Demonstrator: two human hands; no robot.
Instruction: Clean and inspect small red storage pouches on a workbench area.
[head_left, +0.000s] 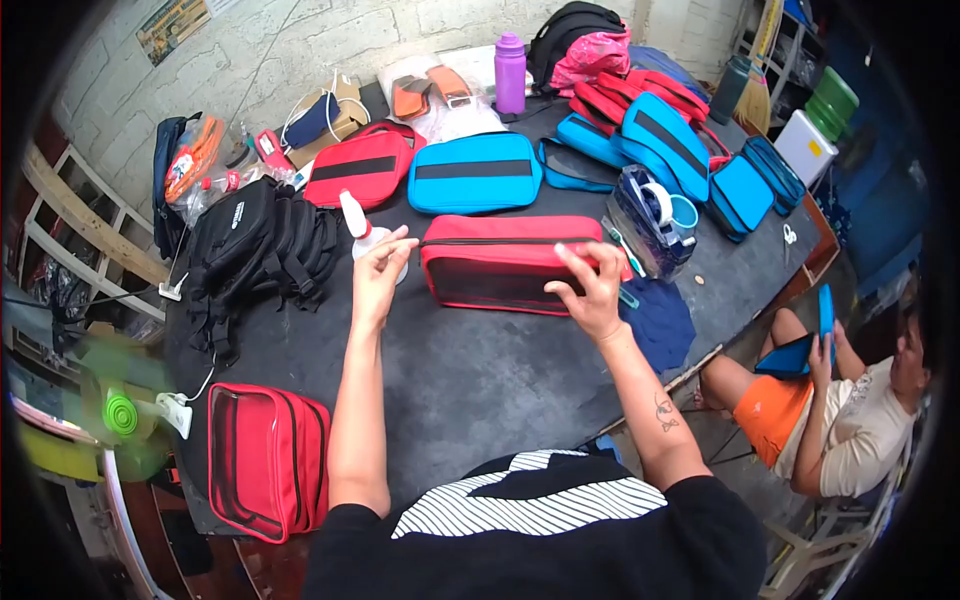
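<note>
A red zippered pouch (515, 230) with a dark see-through mesh front stands on the dark table before me. My right hand (597, 292) grips its right end, thumb on the front and fingers near the top edge. At the other end, beside the zipper's left tip, my left hand (378, 275) is closed in a pinch; anything between the fingertips is too small to make out. Just behind that hand is a white spray bottle (352, 212). Another red pouch (243, 460) with a clear front sits at the table's near left.
Red and blue pouches (475, 172) line the back, near a purple bottle (510, 75). A black backpack (240, 240) lies left, above a green fan (120, 410). Tape rolls (683, 212) and navy cloth (660, 325) are at right. A seated person (850, 420) handles a blue piece.
</note>
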